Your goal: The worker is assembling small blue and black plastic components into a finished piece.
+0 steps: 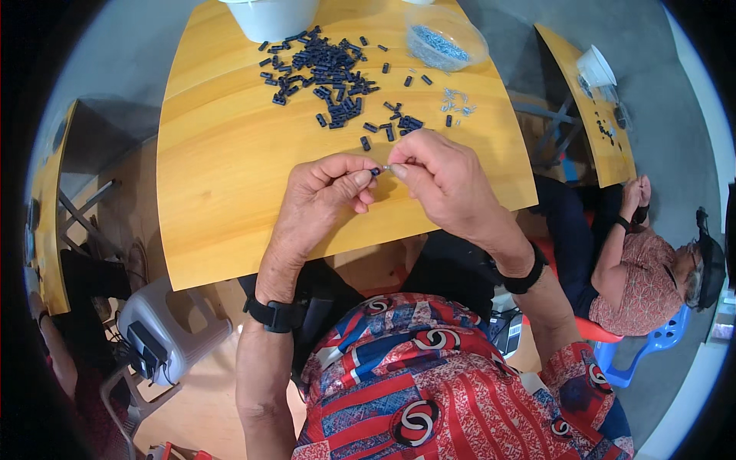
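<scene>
Left hand pinches a black plastic piece, right hand pinches a metal fastener, both nearside of the black heap

1. The counter offers a bare passage along its left.
2. Dark pieces and a white bucket block the far middle.
3. A clear tub obstructs far right; room beyond is hard to judge.

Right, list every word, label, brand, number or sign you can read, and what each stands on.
None can be read.
Red, white and blue patterned shirt: white interlocking loops, no readable words.
Heaped small black oblong pieces: any marks are too small to read.
</scene>
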`<state>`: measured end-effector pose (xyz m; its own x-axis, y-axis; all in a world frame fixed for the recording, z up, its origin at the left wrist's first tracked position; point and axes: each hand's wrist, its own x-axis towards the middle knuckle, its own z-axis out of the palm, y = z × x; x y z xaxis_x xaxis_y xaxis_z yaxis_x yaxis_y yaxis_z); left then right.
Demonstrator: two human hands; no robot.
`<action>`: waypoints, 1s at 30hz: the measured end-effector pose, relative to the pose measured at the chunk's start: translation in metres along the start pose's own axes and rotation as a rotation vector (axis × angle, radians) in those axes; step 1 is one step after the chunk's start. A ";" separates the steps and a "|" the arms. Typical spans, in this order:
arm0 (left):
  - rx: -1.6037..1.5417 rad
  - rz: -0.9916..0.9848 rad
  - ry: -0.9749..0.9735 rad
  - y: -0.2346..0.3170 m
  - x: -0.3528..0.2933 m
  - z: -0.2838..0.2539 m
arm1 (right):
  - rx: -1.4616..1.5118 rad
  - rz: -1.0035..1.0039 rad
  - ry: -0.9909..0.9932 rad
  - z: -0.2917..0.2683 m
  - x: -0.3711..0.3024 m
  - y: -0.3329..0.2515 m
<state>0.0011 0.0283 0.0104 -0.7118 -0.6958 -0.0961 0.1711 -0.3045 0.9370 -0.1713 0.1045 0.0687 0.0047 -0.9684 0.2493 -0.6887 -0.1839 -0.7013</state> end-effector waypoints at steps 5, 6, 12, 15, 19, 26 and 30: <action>-0.075 -0.010 -0.019 -0.001 0.000 -0.002 | -0.123 -0.093 -0.018 0.007 0.006 -0.003; -0.079 -0.010 -0.017 -0.001 -0.001 -0.003 | -0.154 -0.110 -0.039 0.007 0.006 -0.004; -0.066 -0.034 -0.007 0.001 0.001 -0.005 | -0.203 -0.156 -0.060 0.007 0.007 0.000; -0.071 -0.040 -0.018 0.000 0.002 -0.005 | -0.201 -0.129 -0.028 0.010 0.005 -0.002; -0.140 -0.045 0.028 -0.001 0.002 -0.006 | -0.152 -0.091 0.050 0.023 0.000 0.005; -0.128 -0.044 0.083 0.004 0.001 -0.004 | 0.008 0.010 0.170 0.038 0.000 0.010; -0.141 -0.055 0.058 0.004 0.002 -0.008 | 0.072 0.019 0.195 0.043 0.000 0.005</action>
<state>0.0055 0.0205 0.0114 -0.6827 -0.7108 -0.1692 0.2299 -0.4288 0.8737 -0.1432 0.0960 0.0368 -0.1527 -0.9222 0.3552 -0.6334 -0.1846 -0.7515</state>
